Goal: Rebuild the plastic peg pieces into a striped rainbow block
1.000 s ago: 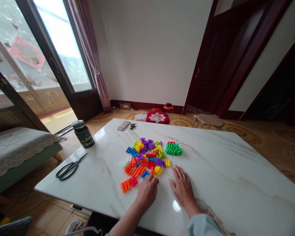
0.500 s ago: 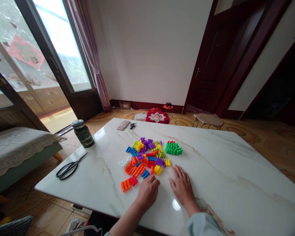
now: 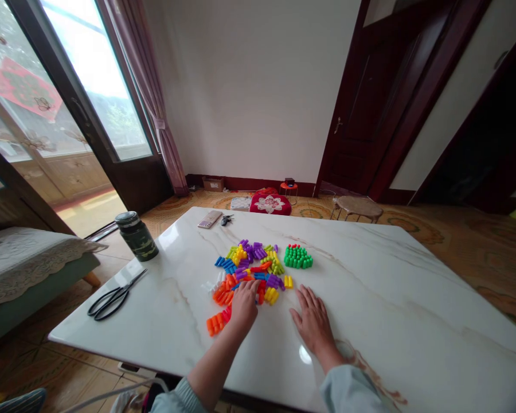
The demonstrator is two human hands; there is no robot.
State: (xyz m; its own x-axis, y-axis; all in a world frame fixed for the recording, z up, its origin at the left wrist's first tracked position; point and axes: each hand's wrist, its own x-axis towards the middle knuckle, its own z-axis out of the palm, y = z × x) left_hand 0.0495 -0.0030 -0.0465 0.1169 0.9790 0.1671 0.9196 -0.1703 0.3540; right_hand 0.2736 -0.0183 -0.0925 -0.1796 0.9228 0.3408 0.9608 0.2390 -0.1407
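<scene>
A pile of small rounded plastic pieces (image 3: 272, 295), grouped by colour in orange, red, yellow, blue, purple, white and lime, covers the middle of the marble-patterned table (image 3: 370, 287). Over its near side is my left hand (image 3: 244, 304), fingers curled down among the orange and red pieces; whatever lies under the fingertips is hidden. My right hand (image 3: 313, 321) rests flat on the tabletop, fingers spread, just right of the pile and holding nothing. Beyond it, a tight block of green pieces (image 3: 298, 257) stands with a few red ones at its back.
Black-handled scissors (image 3: 116, 298) lie at the table's left, with a dark green jar (image 3: 136, 236) behind them near the edge. A phone (image 3: 210, 219) and keys (image 3: 226, 219) are at the far edge. A stool (image 3: 358, 207) stands on the floor beyond.
My left hand has moved forward and slightly left, from the near edge of the pile to over its orange and red pieces. My right hand stays flat on the table.
</scene>
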